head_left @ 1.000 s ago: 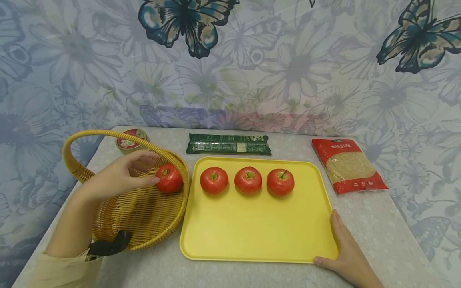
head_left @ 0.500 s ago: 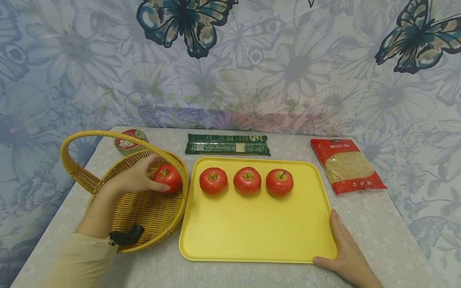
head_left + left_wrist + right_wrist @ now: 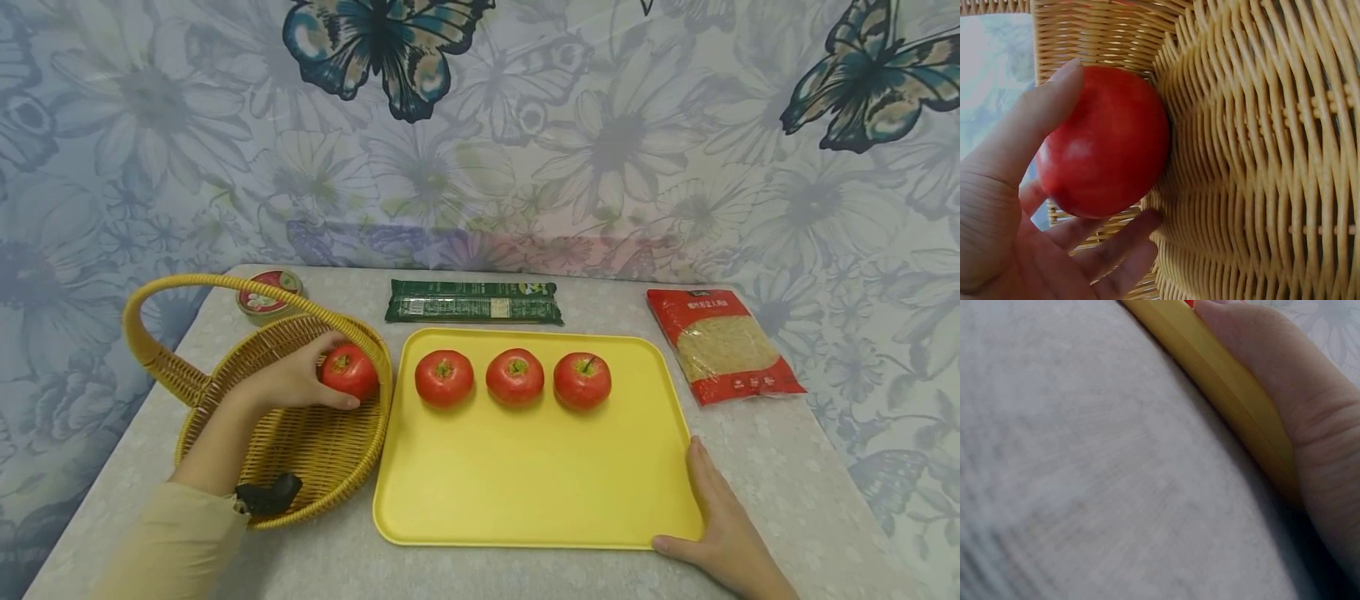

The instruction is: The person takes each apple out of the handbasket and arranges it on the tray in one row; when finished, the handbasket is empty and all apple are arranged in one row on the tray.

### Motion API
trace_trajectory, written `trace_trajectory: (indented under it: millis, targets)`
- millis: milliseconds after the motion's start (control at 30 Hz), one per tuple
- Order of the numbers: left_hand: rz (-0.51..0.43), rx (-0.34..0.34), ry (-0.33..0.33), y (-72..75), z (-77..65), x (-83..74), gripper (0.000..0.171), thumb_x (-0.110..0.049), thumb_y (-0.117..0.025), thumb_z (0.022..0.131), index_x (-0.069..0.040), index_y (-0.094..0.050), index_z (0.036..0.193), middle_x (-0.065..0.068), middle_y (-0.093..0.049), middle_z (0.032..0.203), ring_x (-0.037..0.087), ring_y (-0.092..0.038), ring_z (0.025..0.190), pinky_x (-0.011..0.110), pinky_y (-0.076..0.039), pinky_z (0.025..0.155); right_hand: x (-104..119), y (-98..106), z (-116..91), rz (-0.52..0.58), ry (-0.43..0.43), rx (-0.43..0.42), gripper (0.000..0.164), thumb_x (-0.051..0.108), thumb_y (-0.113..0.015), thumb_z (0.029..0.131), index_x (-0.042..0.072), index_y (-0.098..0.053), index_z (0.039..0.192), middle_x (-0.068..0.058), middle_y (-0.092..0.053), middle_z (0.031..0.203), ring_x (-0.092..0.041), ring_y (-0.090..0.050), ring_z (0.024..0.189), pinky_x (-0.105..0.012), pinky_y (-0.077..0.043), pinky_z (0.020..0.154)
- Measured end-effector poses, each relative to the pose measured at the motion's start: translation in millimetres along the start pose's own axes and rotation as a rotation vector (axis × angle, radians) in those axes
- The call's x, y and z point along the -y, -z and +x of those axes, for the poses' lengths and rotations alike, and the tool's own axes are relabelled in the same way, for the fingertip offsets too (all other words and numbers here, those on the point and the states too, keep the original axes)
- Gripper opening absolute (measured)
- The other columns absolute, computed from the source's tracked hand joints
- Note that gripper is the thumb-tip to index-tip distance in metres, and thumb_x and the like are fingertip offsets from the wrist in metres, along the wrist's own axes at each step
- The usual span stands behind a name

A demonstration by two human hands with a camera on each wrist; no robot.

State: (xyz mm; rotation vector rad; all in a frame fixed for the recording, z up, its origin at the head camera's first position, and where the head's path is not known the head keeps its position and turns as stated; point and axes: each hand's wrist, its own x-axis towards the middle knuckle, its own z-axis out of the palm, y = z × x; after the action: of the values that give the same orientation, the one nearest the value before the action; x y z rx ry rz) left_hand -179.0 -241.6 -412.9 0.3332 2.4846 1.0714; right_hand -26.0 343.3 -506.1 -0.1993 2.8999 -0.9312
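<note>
A round yellow wicker basket (image 3: 330, 467) with a tall arched handle stands at the left. My left hand (image 3: 288, 379) reaches into it and holds a red apple (image 3: 350, 372) by the basket's right wall. In the left wrist view my thumb lies on the apple (image 3: 1107, 144), while the other fingers curve beneath and behind it. A yellow tray (image 3: 540, 475) beside the basket carries a row of three red apples (image 3: 514, 377). My right hand (image 3: 723, 525) rests at the tray's front right corner, thumb along the front rim (image 3: 1241, 409) and straight fingers along the right side.
Behind the tray lies a long dark green packet (image 3: 474, 302). A red bag with a clear window (image 3: 726, 346) is at the back right. A round tin with a red lid (image 3: 268, 293) sits behind the basket. A patterned cloth (image 3: 600, 167) hangs beyond the table.
My left hand has moved right and down into the basket, and its thumb and fingers have closed around the apple. My right hand has stayed at the tray corner.
</note>
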Motion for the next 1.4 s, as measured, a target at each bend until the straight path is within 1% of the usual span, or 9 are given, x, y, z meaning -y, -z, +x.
trace_trajectory:
  millis: [67,267,533,667,800,967,1033,1267,1400]
  targets:
    - [-0.001,0.005,-0.006,-1.0,1.4,1.4,0.088,-0.032,-0.087,0.075,-0.008,-0.034,0.142,0.019,-0.053,0.131,0.033,-0.057,0.116,0.044,-0.053,0.091,0,0,0,-0.007,0.006,-0.004,0.132,0.049,-0.085,0.072,0.019,0.010,0.159,-0.012,0.003,0.168,-0.044,-0.006,0.152,0.000,0.009,0.101]
    - [0.011,-0.015,0.003,-5.7,3.5,2.8,0.087,-0.033,-0.088,0.074,-0.009,-0.036,0.140,0.018,-0.055,0.127,0.030,-0.059,0.111,0.040,-0.053,0.087,0,0,-1,0.008,-0.009,0.009,0.131,0.050,-0.084,0.073,0.021,0.011,0.159,-0.010,0.005,0.168,-0.044,-0.005,0.152,-0.006,0.011,0.106]
    - [0.048,-0.051,-0.002,-8.1,3.9,2.0,0.083,-0.035,-0.088,0.073,-0.009,-0.041,0.135,0.017,-0.057,0.122,0.028,-0.060,0.107,0.039,-0.054,0.085,-1,-1,-1,-0.022,0.026,-0.013,0.131,0.048,-0.085,0.072,0.018,0.009,0.159,-0.011,0.002,0.168,-0.043,-0.007,0.152,0.001,0.009,0.100]
    - [0.077,-0.063,0.016,-5.6,0.4,-1.0,0.084,-0.036,-0.089,0.071,-0.009,-0.042,0.136,0.017,-0.058,0.122,0.029,-0.060,0.106,0.039,-0.054,0.084,-1,-1,-2,-0.010,0.012,-0.007,0.131,0.049,-0.084,0.073,0.020,0.009,0.159,-0.011,0.003,0.168,-0.044,-0.007,0.152,-0.005,0.010,0.106]
    - [0.066,-0.060,0.038,1.8,-8.8,-9.6,0.084,-0.038,-0.087,0.073,-0.008,-0.042,0.137,0.018,-0.057,0.125,0.029,-0.060,0.107,0.039,-0.054,0.082,0,0,-2,0.013,-0.007,0.007,0.130,0.049,-0.084,0.073,0.022,0.010,0.159,-0.010,0.004,0.168,-0.046,-0.007,0.151,-0.013,0.011,0.111]
    - [0.052,-0.061,0.053,11.4,-22.5,-24.5,0.083,-0.041,-0.085,0.075,-0.007,-0.041,0.137,0.017,-0.057,0.125,0.027,-0.060,0.106,0.036,-0.054,0.081,1,0,-1,0.015,-0.004,0.006,0.131,0.049,-0.084,0.073,0.021,0.010,0.159,-0.011,0.004,0.168,-0.047,-0.008,0.151,-0.009,0.011,0.108]
    - [0.046,-0.064,0.048,12.7,-27.3,-30.5,0.083,-0.040,-0.085,0.076,-0.007,-0.040,0.137,0.018,-0.057,0.125,0.028,-0.060,0.106,0.036,-0.055,0.081,0,0,-1,0.018,-0.006,0.006,0.131,0.049,-0.084,0.073,0.021,0.010,0.159,-0.010,0.005,0.168,-0.046,-0.007,0.151,-0.011,0.012,0.110]
    - [0.087,-0.109,0.092,8.1,-47.0,-55.0,0.091,-0.048,-0.082,0.076,-0.003,-0.035,0.139,0.020,-0.057,0.125,0.029,-0.062,0.105,0.039,-0.056,0.081,-2,-1,-2,0.012,-0.001,0.000,0.131,0.050,-0.084,0.073,0.020,0.010,0.159,-0.011,0.005,0.168,-0.045,-0.006,0.152,-0.012,0.012,0.111]
    - [0.107,-0.093,0.120,4.1,-60.9,-65.8,0.093,-0.052,-0.081,0.076,-0.001,-0.034,0.138,0.019,-0.058,0.123,0.026,-0.062,0.102,0.037,-0.056,0.079,-1,0,-2,0.024,-0.013,0.007,0.131,0.050,-0.084,0.073,0.020,0.010,0.159,-0.011,0.005,0.168,-0.046,-0.005,0.152,-0.020,0.011,0.116]
